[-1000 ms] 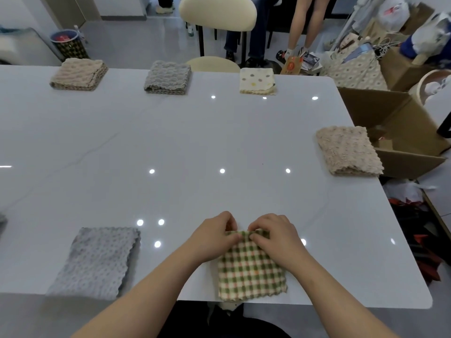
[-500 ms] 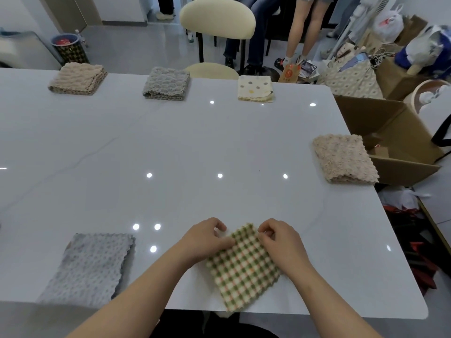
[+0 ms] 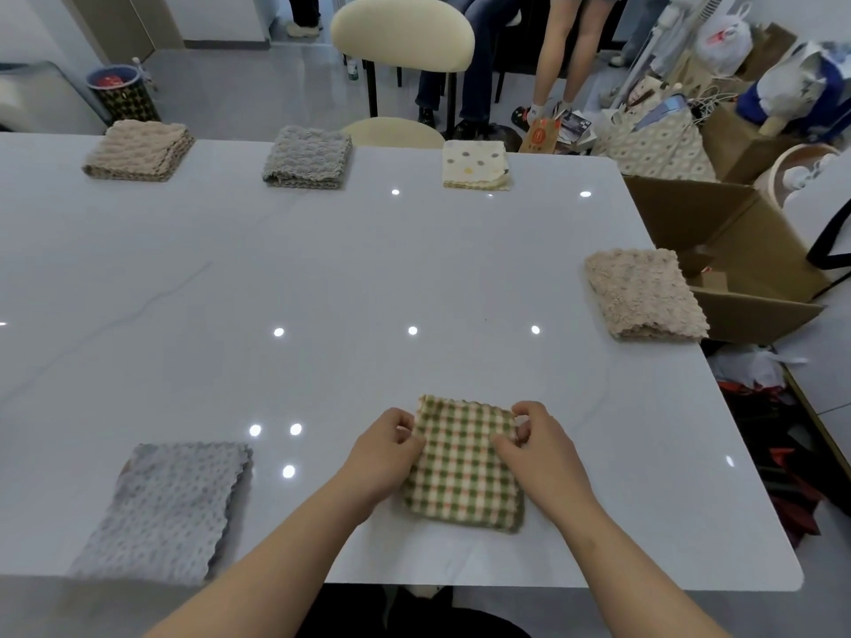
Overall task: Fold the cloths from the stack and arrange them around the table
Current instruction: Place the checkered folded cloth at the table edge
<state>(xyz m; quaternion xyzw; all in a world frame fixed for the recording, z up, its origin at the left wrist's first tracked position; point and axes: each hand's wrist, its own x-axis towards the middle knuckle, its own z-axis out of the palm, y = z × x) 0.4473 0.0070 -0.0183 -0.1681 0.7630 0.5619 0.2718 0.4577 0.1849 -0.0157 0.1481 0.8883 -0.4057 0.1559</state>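
Cloth, green-and-cream checked, folded to a square [image 3: 465, 467], lay flat near the front edge of the glossy white rectangular table [image 3: 322, 278], directly before the person. Left hand [image 3: 382, 458] sat at the cloth's left edge, fingers curled and pinching the upper part of that edge. Right hand [image 3: 539, 448] sat at the right edge, thumb laid on the top surface and fingers curled round the upper right corner, so both hands grasped the checked cloth. Both forearms were bare and reached in from the bottom of the view. Grey dimpled plush cloth with a scalloped edge [image 3: 166, 508], folded to a long rectangle, lay to the left along the same front edge, well apart from the checked one. Beige fluffy folded cloth [image 3: 644, 292] lay at the table's right edge, midway back. Three folded cloths lay in a row, spaced apart, along the far edge: beige textured cloth [image 3: 138, 149] at left, grey textured cloth [image 3: 307, 156] in the middle, cream cloth with coloured dots [image 3: 475, 165] at right. Open brown cardboard box [image 3: 737, 241] stood on the floor beside the table's right side. Cream padded chair with a dark frame [image 3: 403, 32] stood behind the far edge. Dark patterned waste bin [image 3: 123, 94] stood on the floor at far left.
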